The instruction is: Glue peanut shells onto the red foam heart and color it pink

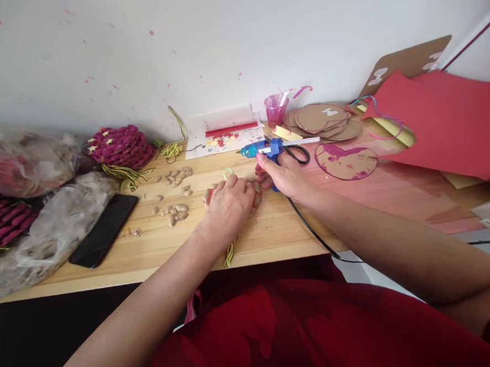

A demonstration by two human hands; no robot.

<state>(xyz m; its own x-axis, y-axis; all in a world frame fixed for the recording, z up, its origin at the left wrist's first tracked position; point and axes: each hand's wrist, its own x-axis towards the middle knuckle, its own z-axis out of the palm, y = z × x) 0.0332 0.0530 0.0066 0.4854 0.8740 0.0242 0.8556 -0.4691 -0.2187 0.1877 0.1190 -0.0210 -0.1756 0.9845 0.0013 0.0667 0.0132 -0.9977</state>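
My left hand (232, 202) is curled down over a small red piece edged with peanuts (257, 194), which lies on the table and is mostly hidden beneath it. A green loop (227, 173) sticks out at its top and a yellow-green tassel (230, 254) hangs below. In my right hand (288, 175) is a blue hot glue gun (274, 148), its nozzle pointing left and a clear glue stick (304, 141) coming out the back. The right fingertips come close to the peanut edge; whether they touch it I cannot tell. Loose peanuts (180, 208) are scattered to the left.
A black phone (104, 231) and plastic bags (67, 222) lie left, near purple peanut pieces (120, 147). Behind are paper with star confetti (197, 147) and a pink cup (276, 110). Cardboard discs (319, 118), a painted disc (346, 162) and red sheets (444, 116) sit right. A black cord (310, 229) crosses the front edge.
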